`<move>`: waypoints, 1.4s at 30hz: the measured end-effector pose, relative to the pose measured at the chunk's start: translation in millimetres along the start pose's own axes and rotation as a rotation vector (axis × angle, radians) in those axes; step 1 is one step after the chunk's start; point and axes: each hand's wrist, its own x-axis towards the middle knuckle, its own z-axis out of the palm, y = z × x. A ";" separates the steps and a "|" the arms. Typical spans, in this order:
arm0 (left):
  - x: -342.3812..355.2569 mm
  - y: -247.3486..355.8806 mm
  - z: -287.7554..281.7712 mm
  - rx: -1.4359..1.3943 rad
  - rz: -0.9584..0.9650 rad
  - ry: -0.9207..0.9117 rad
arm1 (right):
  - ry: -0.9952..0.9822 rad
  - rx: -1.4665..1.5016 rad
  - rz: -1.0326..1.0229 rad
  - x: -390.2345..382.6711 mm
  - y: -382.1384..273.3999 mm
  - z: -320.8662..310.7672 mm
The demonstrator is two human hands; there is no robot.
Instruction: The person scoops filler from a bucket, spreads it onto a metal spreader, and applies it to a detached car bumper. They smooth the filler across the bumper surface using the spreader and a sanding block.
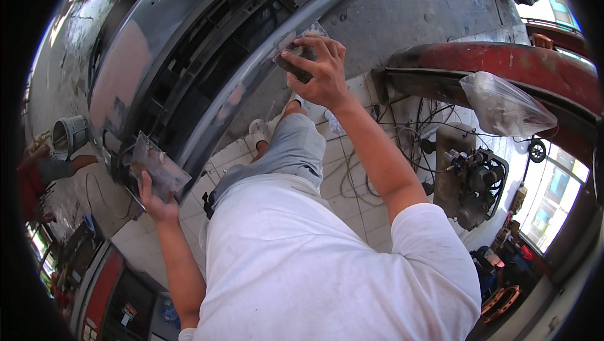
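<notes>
A dark car bumper [229, 99] with open grille slots and pinkish filler patches stands in front of me, running from lower left to upper right. My right hand [322, 72] grips a small dark flat piece [297, 72], perhaps a spreader, by the bumper's lower lip; whether it touches cannot be told. At the bumper's near left end, my left hand [158, 201] holds a flat rectangular plate [157, 162], greyish and smeared. The left thumb and fingers grasp its lower edge, and part of the grip is hidden beneath.
A red bumper [503, 64] with a plastic bag [508, 105] hanging by it is at right, above an air compressor [475, 180]. Hoses [352, 171] lie across the tiled floor. Far left, a person [44, 177] is near a grey bucket [70, 138].
</notes>
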 end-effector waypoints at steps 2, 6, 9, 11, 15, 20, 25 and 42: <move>2.5 0.3 -5.5 -0.019 0.009 -0.067 | -0.060 -0.003 0.031 -23.1 2.9 4.4; 5.4 -4.6 -1.8 -0.018 -0.003 0.034 | -0.049 0.015 0.049 -29.6 -0.2 -3.4; 4.7 -3.8 -8.3 -0.003 -0.012 0.099 | -0.006 0.040 -0.001 -9.3 -24.2 -16.4; 4.4 -6.3 -9.5 -0.031 -0.012 0.074 | -0.019 0.050 -0.048 0.5 -38.4 -17.1; 4.0 -3.5 -12.1 -0.065 -0.014 -0.014 | -0.004 0.039 -0.059 4.7 -50.0 -0.2; 5.7 -3.3 -10.8 -0.091 -0.035 0.020 | 0.047 0.041 -0.048 -5.0 -49.9 15.5; 7.6 -4.8 -15.9 -0.118 -0.027 -0.037 | -0.074 0.021 0.010 -42.5 -47.2 19.3; 3.3 -3.8 -16.7 -0.158 -0.016 -0.090 | -0.026 0.060 -0.015 -33.0 -83.1 23.7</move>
